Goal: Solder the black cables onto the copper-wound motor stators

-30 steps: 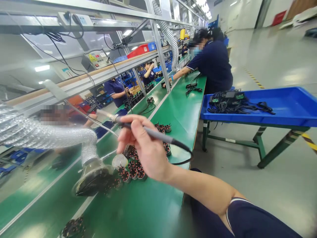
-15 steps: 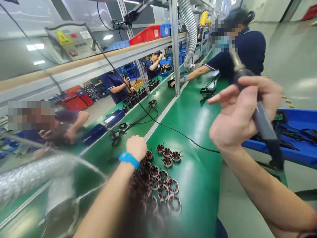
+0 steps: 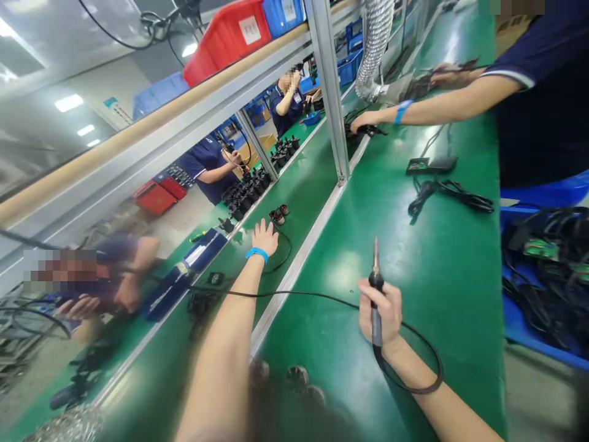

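My right hand is wrapped round the handle of a soldering iron, its metal tip pointing up and away above the green bench. The iron's black cable loops under my right wrist and runs left across the bench. My left hand reaches over the metal rail with fingers spread and nothing in them. Just beyond its fingertips sits a small group of round motor stators with dark and reddish windings. Close to me, more ring-shaped stators are blurred and partly cut off from sight.
A metal post rises from the rail. A co-worker's arm reaches in from the right. Black cables lie on the bench, and a blue bin stands at right. Blue boxes and black parts line the far side.
My left hand has moved from the near stators across the rail towards the far ones, its fingers opening out. The soldering iron has come down and left in my right hand. The view has shifted.
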`<state>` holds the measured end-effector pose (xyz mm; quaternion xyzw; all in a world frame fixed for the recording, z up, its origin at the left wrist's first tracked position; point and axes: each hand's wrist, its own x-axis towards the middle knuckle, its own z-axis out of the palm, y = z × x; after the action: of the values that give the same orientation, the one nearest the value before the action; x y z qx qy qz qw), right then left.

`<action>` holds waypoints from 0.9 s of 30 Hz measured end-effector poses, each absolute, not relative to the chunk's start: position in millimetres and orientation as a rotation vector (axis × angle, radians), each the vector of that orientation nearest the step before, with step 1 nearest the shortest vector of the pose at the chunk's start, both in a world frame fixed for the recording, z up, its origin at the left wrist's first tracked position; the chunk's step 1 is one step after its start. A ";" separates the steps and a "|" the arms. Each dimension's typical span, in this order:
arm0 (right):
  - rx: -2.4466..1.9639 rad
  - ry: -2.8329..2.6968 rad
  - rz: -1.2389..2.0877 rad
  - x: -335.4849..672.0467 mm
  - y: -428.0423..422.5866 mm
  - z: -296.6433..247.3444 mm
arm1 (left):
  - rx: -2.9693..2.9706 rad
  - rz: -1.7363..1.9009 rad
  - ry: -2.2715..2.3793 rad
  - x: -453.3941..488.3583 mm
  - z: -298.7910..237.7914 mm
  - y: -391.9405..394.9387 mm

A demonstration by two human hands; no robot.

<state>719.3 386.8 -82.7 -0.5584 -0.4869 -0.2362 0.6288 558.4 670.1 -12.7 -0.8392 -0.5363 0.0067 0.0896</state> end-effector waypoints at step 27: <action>-1.226 -1.276 -0.365 721.8 397.1 -115.6 | -2.328 -0.152 -1.489 570.4 -64.3 734.0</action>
<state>721.8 397.1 -115.6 -0.5331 -0.5547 -0.1588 0.6188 570.4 734.0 -64.3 -0.8265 -0.5287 -0.0539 0.1857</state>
